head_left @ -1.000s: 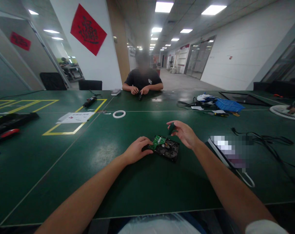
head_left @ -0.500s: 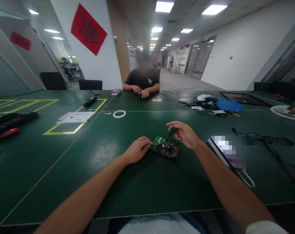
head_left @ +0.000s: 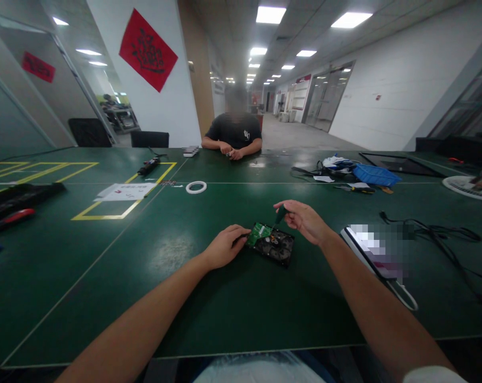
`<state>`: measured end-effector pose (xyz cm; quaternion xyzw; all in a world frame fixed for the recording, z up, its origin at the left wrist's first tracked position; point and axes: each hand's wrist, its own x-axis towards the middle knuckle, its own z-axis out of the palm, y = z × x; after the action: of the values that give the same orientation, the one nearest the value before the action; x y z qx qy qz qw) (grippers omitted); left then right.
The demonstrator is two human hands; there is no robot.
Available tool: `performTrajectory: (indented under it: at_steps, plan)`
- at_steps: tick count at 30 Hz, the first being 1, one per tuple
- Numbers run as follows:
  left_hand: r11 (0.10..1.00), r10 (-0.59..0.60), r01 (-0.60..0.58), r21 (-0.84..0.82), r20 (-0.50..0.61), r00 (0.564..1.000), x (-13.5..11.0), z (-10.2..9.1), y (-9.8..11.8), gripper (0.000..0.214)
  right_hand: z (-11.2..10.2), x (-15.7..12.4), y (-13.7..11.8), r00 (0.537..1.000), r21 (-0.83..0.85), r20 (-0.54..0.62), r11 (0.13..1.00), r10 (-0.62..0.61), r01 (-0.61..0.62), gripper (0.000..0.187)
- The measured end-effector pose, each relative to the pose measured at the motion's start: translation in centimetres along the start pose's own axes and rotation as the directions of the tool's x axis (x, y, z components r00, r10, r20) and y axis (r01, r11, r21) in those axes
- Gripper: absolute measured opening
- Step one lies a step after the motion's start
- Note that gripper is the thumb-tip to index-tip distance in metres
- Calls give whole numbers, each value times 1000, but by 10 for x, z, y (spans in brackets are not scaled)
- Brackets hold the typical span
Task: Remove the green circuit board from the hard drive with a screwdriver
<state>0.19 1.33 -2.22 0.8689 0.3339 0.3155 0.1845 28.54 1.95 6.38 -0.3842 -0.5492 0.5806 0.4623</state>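
A hard drive [head_left: 276, 248] lies on the green tabletop in front of me, its underside up. A green circuit board [head_left: 259, 234] covers its left part. My left hand [head_left: 227, 246] grips the drive's left edge, fingers on top and thumb at the near side. In my right hand [head_left: 304, 219] is a screwdriver with a dark green handle [head_left: 281, 214], pinched between the fingers. It tilts, and its tip points down at the right edge of the board. Whether the tip sits in a screw is too small to tell.
Right of my hands lies a device with a blurred screen [head_left: 368, 252], beside black cables [head_left: 444, 234]. Farther back are a blue basket [head_left: 376, 174] and a tape roll [head_left: 196, 187]. A black-and-red tool [head_left: 15, 219] lies left. Another person [head_left: 235, 130] sits opposite.
My right hand has tipped the screwdriver handle slightly more upright. My left hand stays on the drive. The person opposite has shifted their hands. The whole view has moved a little.
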Motion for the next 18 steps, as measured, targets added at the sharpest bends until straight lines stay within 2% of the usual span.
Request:
performTrajectory:
  at_steps: [3, 6, 10, 13, 16, 18]
  plan:
    - [1000, -11, 11, 7, 7, 1000, 0, 0, -1, 33, -2, 1, 2, 998, -3, -34, 999, -51, 51, 20]
    - [1000, -13, 13, 0, 5, 1000, 0, 0, 0, 32, -1, 1, 3, 999, 39, -33, 999, 1, 0, 19]
    - [1000, -16, 16, -7, 3, 1000, 0, 0, 1, 33, 0, -2, 0, 997, 100, 11, 992, 73, -73, 28]
    - [1000, -20, 20, -13, 2, 1000, 0, 0, 1, 33, 2, -2, -1, 996, 111, 40, 990, 81, -85, 34]
    - [1000, -19, 19, -25, 4, 1000, 0, 0, 0, 33, 5, 0, 5, 1000, 4, -11, 1000, 17, -17, 39]
    - [999, -17, 17, -35, 3, 1000, 0, 0, 1, 34, 7, 1, 12, 990, -149, -103, 986, -93, 77, 40]
